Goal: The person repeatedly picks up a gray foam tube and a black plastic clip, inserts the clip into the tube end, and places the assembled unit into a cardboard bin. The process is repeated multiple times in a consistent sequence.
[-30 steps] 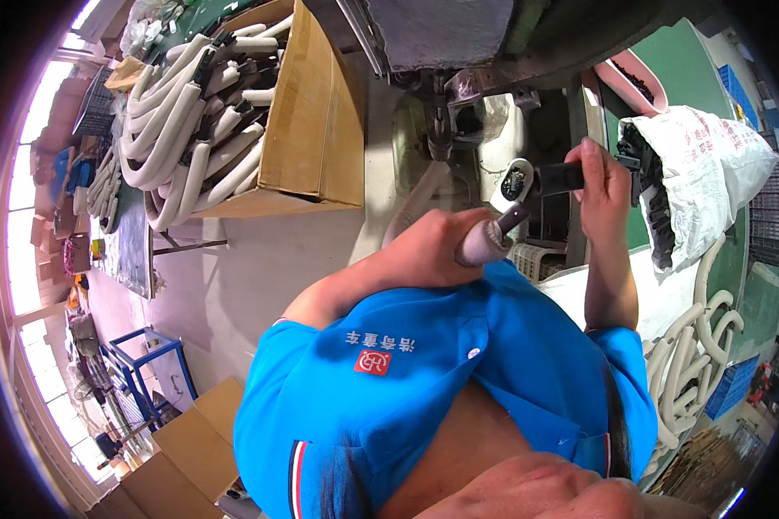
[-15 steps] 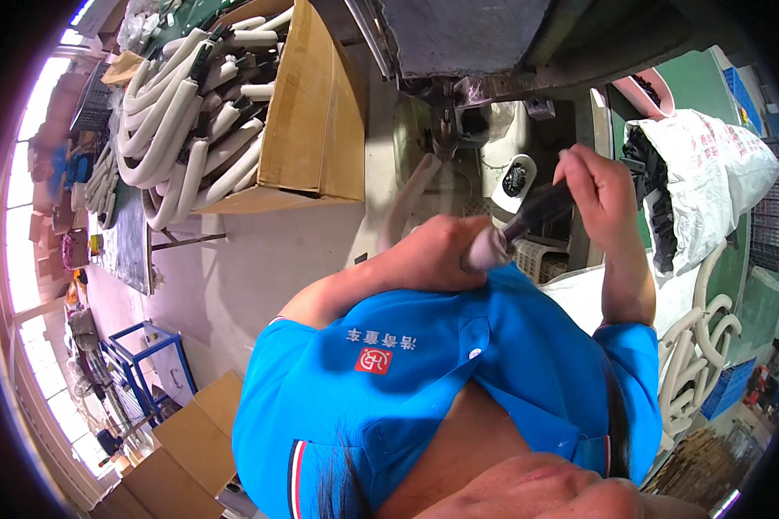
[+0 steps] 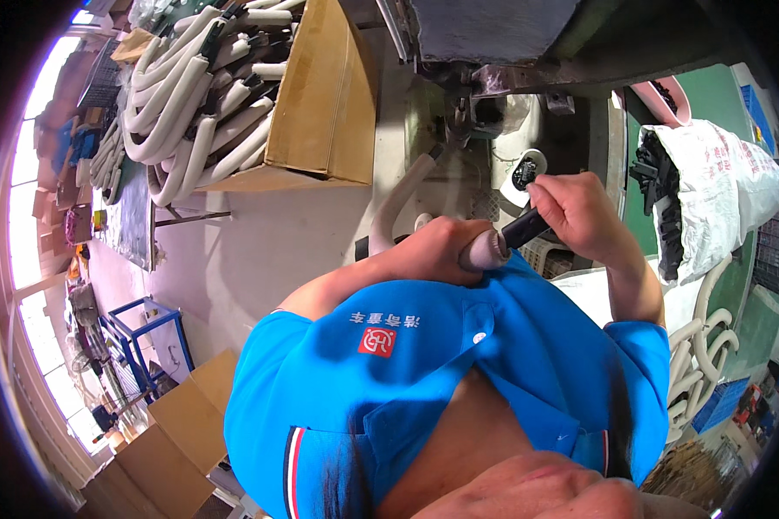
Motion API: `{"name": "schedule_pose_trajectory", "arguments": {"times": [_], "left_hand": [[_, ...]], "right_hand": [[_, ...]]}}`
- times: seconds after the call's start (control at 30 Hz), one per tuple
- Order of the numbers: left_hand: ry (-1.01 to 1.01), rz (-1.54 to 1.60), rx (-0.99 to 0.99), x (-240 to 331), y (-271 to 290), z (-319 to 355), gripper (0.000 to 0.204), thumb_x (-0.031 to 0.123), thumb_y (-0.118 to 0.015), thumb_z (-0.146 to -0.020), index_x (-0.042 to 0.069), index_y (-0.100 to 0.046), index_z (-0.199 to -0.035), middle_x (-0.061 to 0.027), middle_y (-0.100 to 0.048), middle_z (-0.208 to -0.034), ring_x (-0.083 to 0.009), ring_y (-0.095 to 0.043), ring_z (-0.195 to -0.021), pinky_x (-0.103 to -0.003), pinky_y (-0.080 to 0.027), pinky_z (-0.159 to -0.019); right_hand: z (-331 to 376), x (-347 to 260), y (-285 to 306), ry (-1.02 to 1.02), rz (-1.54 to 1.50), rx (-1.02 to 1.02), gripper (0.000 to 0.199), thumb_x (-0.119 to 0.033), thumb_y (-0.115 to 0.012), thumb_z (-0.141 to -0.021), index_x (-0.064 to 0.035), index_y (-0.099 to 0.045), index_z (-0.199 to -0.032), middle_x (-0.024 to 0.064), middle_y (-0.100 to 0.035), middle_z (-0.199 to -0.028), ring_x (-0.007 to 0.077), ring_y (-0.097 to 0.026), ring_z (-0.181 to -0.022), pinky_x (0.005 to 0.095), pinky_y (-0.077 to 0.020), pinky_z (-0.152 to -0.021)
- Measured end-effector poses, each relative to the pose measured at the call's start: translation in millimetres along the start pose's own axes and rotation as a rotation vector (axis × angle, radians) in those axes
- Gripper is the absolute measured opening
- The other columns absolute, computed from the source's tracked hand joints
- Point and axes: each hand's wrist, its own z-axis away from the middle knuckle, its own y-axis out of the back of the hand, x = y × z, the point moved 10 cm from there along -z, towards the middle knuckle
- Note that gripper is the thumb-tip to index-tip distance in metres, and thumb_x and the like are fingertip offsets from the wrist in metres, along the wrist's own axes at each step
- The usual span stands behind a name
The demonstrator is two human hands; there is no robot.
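Just in front of my chest, my left hand [image 3: 446, 249] is wrapped round one end of a white padded tube [image 3: 485, 252]. A black tubular piece [image 3: 524, 228] meets that end and leads up to my right hand [image 3: 577, 214], whose fingers are closed round its other end. Whether the black piece sits inside the tube or only against it, I cannot tell. Beyond my left forearm rises a white curved tube section [image 3: 401, 199] with a black tip; its link to the held end is hidden behind my hand and arm.
An open cardboard box [image 3: 320, 95] at the far left is heaped with white bent tubes [image 3: 169, 112]. Dark machinery [image 3: 493, 35] stands ahead. On the right lie a white sack [image 3: 718, 190] of black pieces and several white tubes [image 3: 697, 355]. A blue frame [image 3: 147, 346] stands left.
My right hand has come down and closer to my left hand, still on the black piece. The white curved section beyond my left forearm has shifted slightly.
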Motion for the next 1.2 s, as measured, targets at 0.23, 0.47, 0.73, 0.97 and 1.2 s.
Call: {"name": "schedule_pose_trajectory", "arguments": {"times": [0.23, 0.47, 0.73, 0.97, 1.2], "left_hand": [[0.082, -0.126, 0.082, -15.2, 33.1, 11.6, 0.037, 0.016, -0.072, -0.068, 0.005, -0.056, -0.099, -0.0181, -0.062, -0.082, -0.0349, -0.061, -0.077, -0.042, -0.048, -0.069], [0.057, 0.101, 0.156, -67.2, 22.0, 53.1, 0.031, 0.029, -0.072, -0.071, 0.004, -0.055, -0.073, -0.0129, -0.055, -0.069, -0.0231, -0.054, -0.065, -0.031, -0.042, -0.06], [0.117, 0.179, 0.137, -74.6, 6.3, 45.9, 0.034, 0.032, -0.073, -0.069, 0.004, -0.054, -0.068, -0.0119, -0.053, -0.062, -0.018, -0.052, -0.058, -0.03, -0.041, -0.055], [0.111, 0.087, 0.218, -76.9, 26.0, 46.4, 0.025, 0.02, -0.075, -0.066, 0.003, -0.06, -0.077, -0.0144, -0.061, -0.073, -0.0252, -0.06, -0.067, -0.032, -0.047, -0.064], [0.256, -0.334, 0.496, -118.0, 107.3, 57.5, 0.037, 0.019, -0.073, -0.058, 0.006, -0.064, -0.091, -0.0178, -0.064, -0.08, -0.0334, -0.064, -0.078, -0.037, -0.051, -0.071]], "right_hand": [[17.0, 52.9, 10.1, -0.274, -0.166, 0.05, 0.031, -0.021, -0.048, -0.095, -0.0005, -0.056, -0.074, 0.0063, -0.047, -0.055, 0.0125, -0.042, -0.049, 0.029, -0.0308, -0.047], [32.7, 22.0, 43.1, -0.158, -0.088, -0.058, 0.028, -0.014, -0.048, -0.093, 0.0001, -0.05, -0.069, 0.0145, -0.041, -0.053, 0.0284, -0.04, -0.045, 0.0345, -0.0311, -0.046], [48.3, 0.0, 36.0, -0.081, 0.03, 0.035, 0.023, -0.006, -0.05, -0.088, 0.0013, -0.046, -0.068, 0.0165, -0.041, -0.055, 0.0351, -0.045, -0.048, 0.04, -0.0322, -0.044], [35.3, 26.9, 18.8, -0.137, -0.085, 0.027, 0.027, -0.016, -0.05, -0.092, 0.0006, -0.054, -0.071, 0.0173, -0.053, -0.058, 0.0349, -0.052, -0.05, 0.0383, -0.0386, -0.047], [-35.0, 143.9, -39.0, -0.506, -0.726, 0.441, 0.034, -0.035, -0.05, -0.095, -0.0067, -0.063, -0.08, 0.0012, -0.053, -0.065, 0.0105, -0.049, -0.06, 0.026, -0.0382, -0.059]]}}
